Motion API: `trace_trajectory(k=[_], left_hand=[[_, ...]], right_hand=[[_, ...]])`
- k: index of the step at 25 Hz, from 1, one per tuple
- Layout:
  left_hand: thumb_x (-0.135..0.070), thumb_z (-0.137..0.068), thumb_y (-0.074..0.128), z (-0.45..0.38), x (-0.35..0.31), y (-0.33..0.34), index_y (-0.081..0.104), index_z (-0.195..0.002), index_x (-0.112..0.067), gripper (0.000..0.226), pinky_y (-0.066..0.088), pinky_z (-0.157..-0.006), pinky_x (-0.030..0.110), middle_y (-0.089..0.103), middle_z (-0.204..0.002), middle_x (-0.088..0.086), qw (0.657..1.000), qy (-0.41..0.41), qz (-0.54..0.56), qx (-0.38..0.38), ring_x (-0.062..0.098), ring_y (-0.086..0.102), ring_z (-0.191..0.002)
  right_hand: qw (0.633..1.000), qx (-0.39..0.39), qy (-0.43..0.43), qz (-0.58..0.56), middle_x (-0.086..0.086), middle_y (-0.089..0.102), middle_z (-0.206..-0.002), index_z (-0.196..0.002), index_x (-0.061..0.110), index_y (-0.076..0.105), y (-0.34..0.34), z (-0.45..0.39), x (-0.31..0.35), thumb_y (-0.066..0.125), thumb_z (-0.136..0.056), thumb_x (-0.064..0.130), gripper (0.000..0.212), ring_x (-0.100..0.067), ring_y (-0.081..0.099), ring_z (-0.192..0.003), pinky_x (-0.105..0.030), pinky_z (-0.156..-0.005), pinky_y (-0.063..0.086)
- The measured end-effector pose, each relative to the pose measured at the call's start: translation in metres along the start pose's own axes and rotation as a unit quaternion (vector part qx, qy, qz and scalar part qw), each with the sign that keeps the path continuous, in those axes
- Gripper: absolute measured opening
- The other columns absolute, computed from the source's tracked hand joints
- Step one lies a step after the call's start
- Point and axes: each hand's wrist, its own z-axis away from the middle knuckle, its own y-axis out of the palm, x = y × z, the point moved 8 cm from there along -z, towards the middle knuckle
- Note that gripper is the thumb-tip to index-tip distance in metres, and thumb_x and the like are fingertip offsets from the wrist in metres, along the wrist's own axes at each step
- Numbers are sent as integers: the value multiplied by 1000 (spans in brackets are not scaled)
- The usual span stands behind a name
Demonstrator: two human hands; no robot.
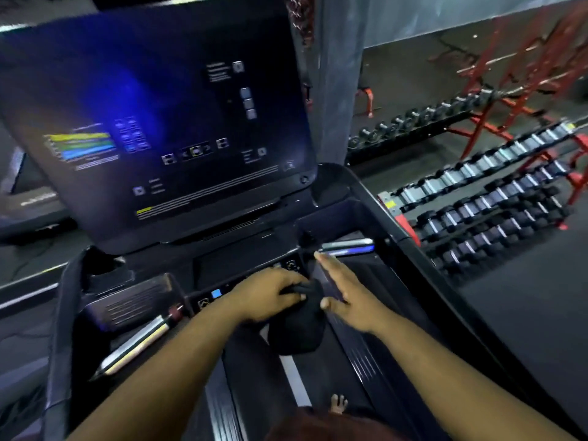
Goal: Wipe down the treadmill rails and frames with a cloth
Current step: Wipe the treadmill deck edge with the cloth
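Gripping a black cloth (297,326), the left hand (270,294) lay palm down at the front edge of the treadmill's control strip (216,296), fingers curled over the bunched top of the fabric while the rest of it hung below toward the belt. Right hand (342,289): released, holding nothing, fingers straight and close together, palm turned inward, set just beside the cloth on its right, fingertips reaching toward the right-hand storage tray (337,218). Both forearms entered from the lower edge, bare, converging at the console. Phone (348,245): lying in that tray, just beyond the right fingertips. Console screen (165,122): large, dark, tilted back, lit with small icons and coloured bars, standing directly above the hands. Right side rail (423,272): black, running diagonally from the console toward the lower right. Left grip bar (140,342): silver and cream with a dark red end, angled across the left side of the console. Dumbbell racks (483,205): red-framed, tiered, well apart on the gym floor to the right. Toes of a bare foot (339,402) showed on the belt below.
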Motion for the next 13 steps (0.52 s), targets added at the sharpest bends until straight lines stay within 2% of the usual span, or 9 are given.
trace_trajectory(k=[1,2,3,4,6,9,11,12,13], left_hand=[[-38,-92,57,-18,-7,6,65,-115,-34,25,50,-87,32,69,-108,-13,999,3,43,12,7,63,-98],[-35,-93,59,-33,-9,10,65,-115,-34,23,50,-88,31,69,-107,-15,996,-4,92,7,4,63,-98],[-31,-93,62,-43,-8,10,65,-113,-35,21,50,-89,28,69,-106,-15,990,-17,139,-13,2,63,-98],[-28,-92,64,-53,-7,9,64,-112,-36,21,50,-90,26,69,-106,-15,983,-26,177,-41,1,63,-98],[-28,-89,70,-68,1,3,61,-111,-41,27,49,-88,24,69,-103,-16,973,-52,197,-111,0,64,-97],[-30,-86,74,-88,13,-15,60,-117,-37,34,51,-85,27,70,-98,-16,967,-105,120,-197,3,65,-93],[-31,-88,70,-104,18,-23,57,-123,-33,37,52,-89,33,70,-107,-10,966,-133,58,-213,12,65,-100],[-30,-90,68,-113,21,-24,56,-126,-31,38,52,-90,35,69,-112,-6,966,-143,39,-211,16,64,-103],[-30,-92,66,-122,24,-25,56,-129,-27,39,51,-91,37,68,-117,-2,966,-150,21,-208,19,63,-106]], right_hand=[[1000,-2,10,-21,6,43,-149,-136,55,38,-12,1,-16,46,-81,79,61,-3,30,-141,-14,-113,19],[999,-3,23,-34,7,57,-130,-125,54,48,-21,0,-34,45,-82,80,50,-3,47,-125,-14,-104,32],[999,-9,37,-31,10,63,-113,-114,50,53,-29,-2,-45,48,-81,79,44,-3,57,-108,-20,-94,42],[998,-21,52,-20,12,65,-102,-106,46,56,-40,-4,-56,53,-80,77,40,-4,60,-96,-27,-85,48],[996,-59,69,18,11,63,-94,-97,35,56,-65,-12,-72,60,-81,69,37,-10,60,-87,-36,-79,51],[973,-152,74,157,6,63,-93,-96,25,55,-95,-34,-76,60,-87,59,36,-20,60,-89,-42,-80,47],[931,-232,119,256,4,61,-104,-103,26,56,-104,-51,-74,58,-89,55,32,-23,56,-104,-52,-94,41],[918,-256,138,270,2,58,-113,-111,26,56,-100,-59,-74,57,-90,51,32,-24,52,-114,-59,-102,36],[920,-260,132,262,0,55,-124,-120,26,56,-89,-65,-71,54,-92,48,35,-25,47,-125,-65,-109,29]])
